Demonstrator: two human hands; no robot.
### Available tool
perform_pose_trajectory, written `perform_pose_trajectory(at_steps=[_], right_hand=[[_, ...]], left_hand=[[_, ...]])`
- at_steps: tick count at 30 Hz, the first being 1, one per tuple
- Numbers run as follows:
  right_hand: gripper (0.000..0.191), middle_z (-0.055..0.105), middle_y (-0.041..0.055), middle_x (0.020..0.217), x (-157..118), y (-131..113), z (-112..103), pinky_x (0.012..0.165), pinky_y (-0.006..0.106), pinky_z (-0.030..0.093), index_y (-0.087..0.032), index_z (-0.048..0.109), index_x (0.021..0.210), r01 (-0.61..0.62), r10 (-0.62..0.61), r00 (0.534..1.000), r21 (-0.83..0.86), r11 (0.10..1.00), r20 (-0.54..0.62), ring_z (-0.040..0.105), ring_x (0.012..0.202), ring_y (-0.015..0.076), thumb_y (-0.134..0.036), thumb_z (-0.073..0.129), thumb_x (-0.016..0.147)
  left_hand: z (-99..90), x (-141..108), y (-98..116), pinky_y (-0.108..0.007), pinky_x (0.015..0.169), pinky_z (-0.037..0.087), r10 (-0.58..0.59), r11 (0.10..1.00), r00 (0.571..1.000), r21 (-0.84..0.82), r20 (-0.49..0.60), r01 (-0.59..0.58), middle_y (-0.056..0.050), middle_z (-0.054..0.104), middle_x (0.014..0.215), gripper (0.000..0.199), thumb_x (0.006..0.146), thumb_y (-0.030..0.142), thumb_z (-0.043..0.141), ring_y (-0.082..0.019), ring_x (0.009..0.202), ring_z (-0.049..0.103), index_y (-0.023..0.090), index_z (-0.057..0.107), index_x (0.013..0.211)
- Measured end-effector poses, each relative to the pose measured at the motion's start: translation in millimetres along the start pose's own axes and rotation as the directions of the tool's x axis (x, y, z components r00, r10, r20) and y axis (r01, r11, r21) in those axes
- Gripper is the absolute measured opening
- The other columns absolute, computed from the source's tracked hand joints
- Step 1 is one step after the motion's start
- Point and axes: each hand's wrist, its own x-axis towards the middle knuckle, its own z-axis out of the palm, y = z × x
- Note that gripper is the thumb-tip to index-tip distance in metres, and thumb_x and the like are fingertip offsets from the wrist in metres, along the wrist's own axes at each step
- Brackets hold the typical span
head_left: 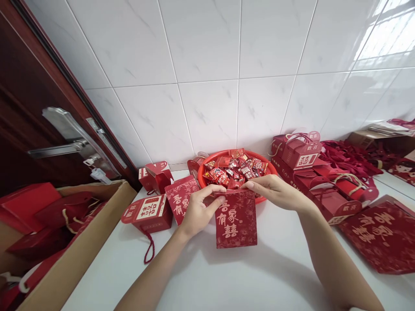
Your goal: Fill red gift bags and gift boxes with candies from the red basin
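A red paper bag (236,222) with gold characters hangs upright above the white table, in front of a red basket (200,172) of wrapped candies (235,169). My left hand (201,208) pinches its top left edge between thumb and fingers. At the top right edge, the thumb and fingers of my right hand (275,190) hold the same bag. The bag's inside is hidden. A similar red bag (180,196) stands just left of my left hand, partly behind it.
Red boxes (152,214) stand at the left beside a cardboard box (84,242) of red items. More boxes (300,155), red ribbons (343,157) and a flat red bag (382,235) lie at the right. A tiled wall (207,112) rises behind; a door (32,99) is at the left.
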Motion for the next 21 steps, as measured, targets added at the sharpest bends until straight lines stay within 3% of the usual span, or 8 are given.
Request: perform_pose_trajectory(at_steps=[4,8,12,17,21], right_hand=[[0.05,0.059,-0.0005,0.065,2,2,3,0.056,0.026,0.04,-0.018,0.07,0.077,0.014,-0.014,1.0,-0.019,1.0,0.011,0.051,0.063,0.0143,-0.061,0.052,0.095],[0.044,0.064,0.0013,0.069,3,1,3,0.058,0.026,0.04,-0.017,0.072,0.08,0.013,-0.014,1.0,-0.043,0.999,-0.004,0.052,0.064,0.0144,-0.055,0.055,0.095],[0.042,0.066,0.0027,0.071,0,-3,0,0.061,0.028,0.042,-0.018,0.071,0.076,0.037,-0.04,0.995,-0.037,0.999,-0.089,0.055,0.066,0.016,-0.053,0.059,0.093],[0.037,0.07,0.004,0.076,-9,-12,-5,0.063,0.028,0.044,-0.018,0.073,0.082,0.086,-0.091,0.991,-0.053,0.995,-0.094,0.057,0.068,0.0167,-0.05,0.059,0.094],[0.036,0.066,0.0027,0.065,-45,-18,-18,0.055,0.027,0.042,-0.019,0.072,0.078,0.023,-0.069,0.974,-0.206,0.978,-0.215,0.053,0.058,0.0147,-0.048,0.059,0.095]], left_hand=[[0.6,-1,6,-0.028,0.079,0.058,0.036,0.999,0.998,-0.037,-0.046,-0.038,-0.003,0.076,0.086,0.015,0.088,0.032,0.066,-0.018,0.082,0.07,0.019,0.073,0.083],[-1.6,-2,12,-0.028,0.076,0.058,0.06,0.996,0.995,-0.061,-0.08,-0.065,-0.004,0.075,0.084,0.015,0.087,0.03,0.067,-0.018,0.08,0.07,0.019,0.072,0.078],[-5.4,-2,14,-0.028,0.078,0.059,0.083,0.994,0.996,-0.065,-0.027,-0.085,-0.006,0.077,0.094,0.011,0.082,0.028,0.071,-0.019,0.087,0.072,0.019,0.077,0.086],[-2.8,-5,14,-0.029,0.083,0.06,0.066,0.993,0.997,-0.091,-0.024,-0.068,-0.005,0.079,0.095,0.014,0.087,0.029,0.069,-0.02,0.091,0.074,0.021,0.079,0.091],[-4.9,-7,16,-0.03,0.089,0.06,0.075,0.992,0.995,-0.107,0.067,-0.067,-0.008,0.077,0.114,0.019,0.087,0.03,0.07,-0.024,0.108,0.071,0.022,0.078,0.102]])
